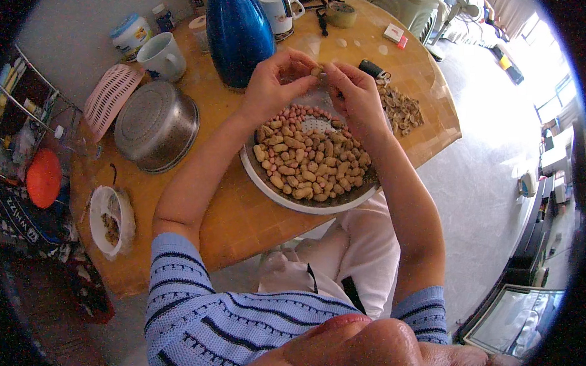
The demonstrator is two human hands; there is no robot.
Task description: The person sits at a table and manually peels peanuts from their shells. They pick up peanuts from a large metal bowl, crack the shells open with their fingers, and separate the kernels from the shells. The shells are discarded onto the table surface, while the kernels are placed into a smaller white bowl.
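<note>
Unshelled peanuts (316, 167) fill much of a round perforated metal colander (294, 205) on the table, with shelled pink kernels (298, 113) along its far side. Above that far side my left hand (282, 79) and my right hand (352, 91) meet at the fingertips. Between them is a small tan peanut (316, 71), pinched by both hands; whether its shell is cracked is too small to tell. A pile of empty peanut shells (401, 109) lies on the table to the right of my right hand.
On the wooden table (226, 224), a blue vacuum flask (239, 39) stands just beyond my left hand. An upturned metal pot (155, 125), pink plastic basket (113, 95) and mug (162, 57) are at left. A white bowl (97, 223) sits near the left edge. A black key fob (372, 69) lies by the shells.
</note>
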